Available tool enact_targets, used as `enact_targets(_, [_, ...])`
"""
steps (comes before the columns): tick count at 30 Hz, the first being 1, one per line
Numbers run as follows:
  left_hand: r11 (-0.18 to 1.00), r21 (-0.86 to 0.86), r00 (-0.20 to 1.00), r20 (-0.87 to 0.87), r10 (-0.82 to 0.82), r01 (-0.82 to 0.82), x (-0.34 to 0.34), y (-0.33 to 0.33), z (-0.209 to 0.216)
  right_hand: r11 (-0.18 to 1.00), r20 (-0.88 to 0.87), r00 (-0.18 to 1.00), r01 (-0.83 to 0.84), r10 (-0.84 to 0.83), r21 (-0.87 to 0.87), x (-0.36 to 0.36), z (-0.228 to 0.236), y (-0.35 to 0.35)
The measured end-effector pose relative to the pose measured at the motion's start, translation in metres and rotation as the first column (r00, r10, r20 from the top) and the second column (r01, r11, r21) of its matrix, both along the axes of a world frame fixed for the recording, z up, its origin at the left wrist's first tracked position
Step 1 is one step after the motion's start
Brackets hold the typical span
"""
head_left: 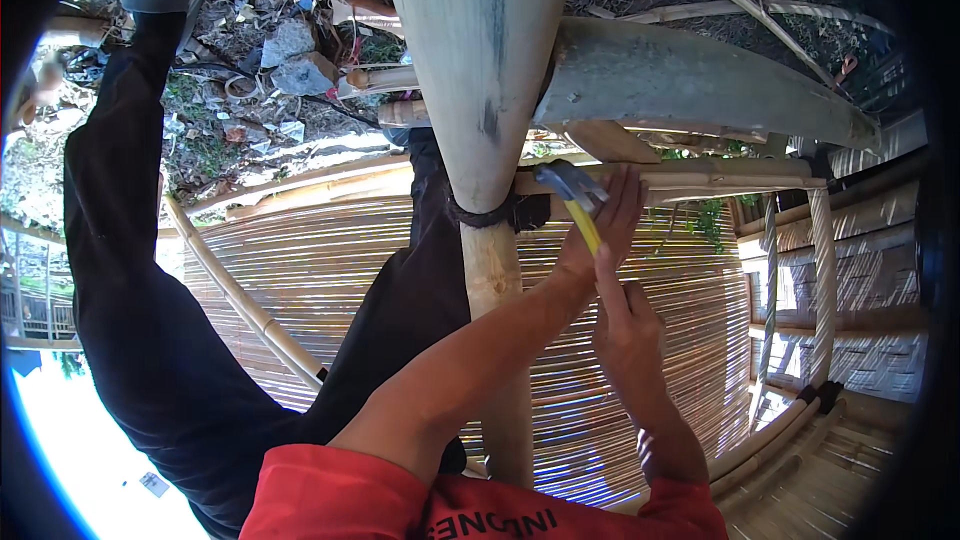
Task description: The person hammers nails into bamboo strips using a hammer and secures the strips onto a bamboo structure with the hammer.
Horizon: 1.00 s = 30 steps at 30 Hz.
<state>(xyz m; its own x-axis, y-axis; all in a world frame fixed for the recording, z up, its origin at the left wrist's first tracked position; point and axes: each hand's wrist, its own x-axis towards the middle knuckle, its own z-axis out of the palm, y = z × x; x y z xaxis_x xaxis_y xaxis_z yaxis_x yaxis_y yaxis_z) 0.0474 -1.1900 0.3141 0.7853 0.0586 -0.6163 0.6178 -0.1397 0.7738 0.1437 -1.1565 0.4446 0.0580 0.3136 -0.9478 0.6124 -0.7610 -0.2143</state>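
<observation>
My right hand point(628, 325) grips a claw hammer by its yellow handle point(583, 226). The steel hammer head point(568, 182) is over a horizontal bamboo pole point(720, 176), close beside my left hand. My left hand point(608, 215) is closed over that pole, fingers together along it; the hammer partly covers the thumb side, so I cannot tell whether a nail is there. A thick upright bamboo post point(490, 70) stands just left of both hands. Dark binding point(482, 214) wraps the post where the horizontal pole meets it.
A wide split-bamboo piece point(700, 80) juts right from the post. Below lies a slatted bamboo surface point(290, 270). My dark-trousered legs straddle the frame at left. Stones point(300, 70) and litter cover the ground; twisted ropes point(822, 280) hang at right.
</observation>
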Motion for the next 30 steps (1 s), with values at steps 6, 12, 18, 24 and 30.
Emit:
enact_targets(6, [0.958,0.139,0.968,-0.025,-0.25,0.251,0.001,-0.006,-0.002,0.901,0.329,0.928,0.016,-0.174,0.433,0.0,0.003,-0.007])
enact_targets(12, [0.974,0.147,0.985,-0.012,-0.17,0.17,0.004,0.003,-0.003,0.942,0.202,0.964,0.1,-0.171,0.32,-0.009,0.001,-0.03])
enact_targets(18, [0.985,0.162,0.996,0.087,0.037,-0.051,0.007,0.021,-0.018,0.829,0.357,0.763,0.406,-0.539,0.384,-0.001,0.008,-0.054])
enact_targets(24, [0.988,0.106,0.993,0.027,-0.119,0.115,0.029,0.032,-0.02,0.349,0.466,0.054,0.74,-0.883,0.575,-0.012,0.011,-0.056])
enact_targets(30, [0.966,-0.253,0.99,0.136,-0.023,0.057,0.037,0.062,0.033,0.587,0.777,-0.145,0.574,-0.612,0.57,0.029,0.005,-0.024])
